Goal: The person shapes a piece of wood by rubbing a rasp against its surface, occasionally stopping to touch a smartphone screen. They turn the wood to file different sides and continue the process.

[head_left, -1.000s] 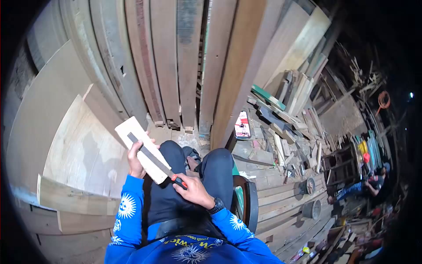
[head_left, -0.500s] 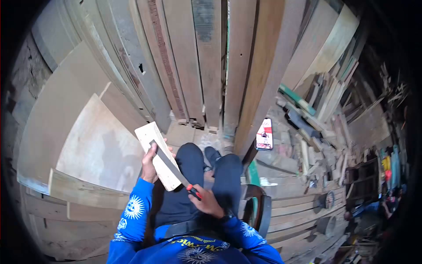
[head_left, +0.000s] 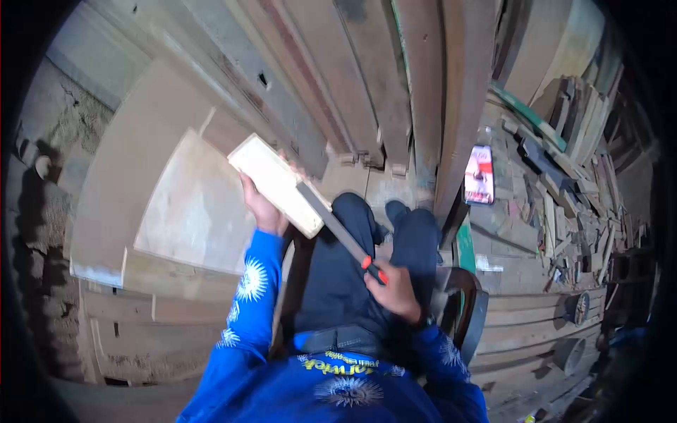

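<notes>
"Two things held; which is nearer?"
"File [head_left: 342,229], stiff-looking, best gripped where my right hand [head_left: 396,290] curls round its red-and-black handle [head_left: 374,271]."
"And beyond?"
"My left hand [head_left: 262,206] pinches the pale wood block [head_left: 271,180] by its long edges; probably light, firm. Far right, a phone [head_left: 479,176]."
</notes>
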